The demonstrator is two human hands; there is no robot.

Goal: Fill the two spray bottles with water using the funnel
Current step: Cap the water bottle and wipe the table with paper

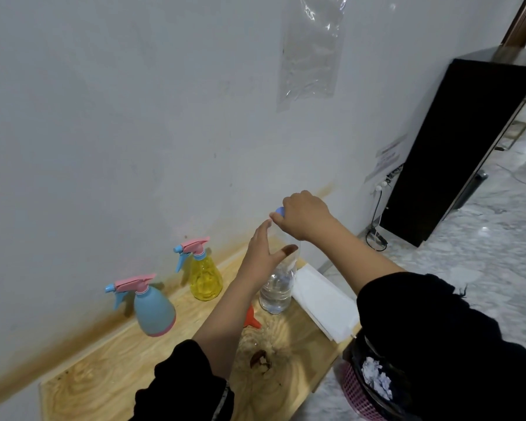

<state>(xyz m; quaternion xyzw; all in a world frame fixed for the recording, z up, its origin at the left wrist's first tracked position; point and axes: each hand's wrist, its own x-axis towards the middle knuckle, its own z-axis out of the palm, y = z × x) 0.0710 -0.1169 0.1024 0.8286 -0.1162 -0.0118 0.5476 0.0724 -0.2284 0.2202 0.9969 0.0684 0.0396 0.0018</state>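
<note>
Pale wood makes up the tabletop (104,384), which runs along a white wall (134,117); off its right edge, nearest the person, stands a pink basket (359,393) lined in black with crumpled paper inside. Further along, an orange funnel (251,319) lies on the tabletop, partly hidden behind the left forearm; just beyond it stands a clear water bottle (278,287), partly full. The left hand (263,256) holds the bottle's upper part between the thumb and nearly straight fingers; the right hand (304,215) reaches from above, its fingers curled round the blue cap (280,211). Folded white paper (325,302) lies at the right edge beside the bottle. Along the wall edge stand the blue spray bottle (154,311) and, further on, the yellow spray bottle (204,278), both upright with pink trigger heads on. A clear plastic sheet (312,53) hangs on the wall; a black cabinet (453,147) stands beyond the tabletop's far end.
</note>
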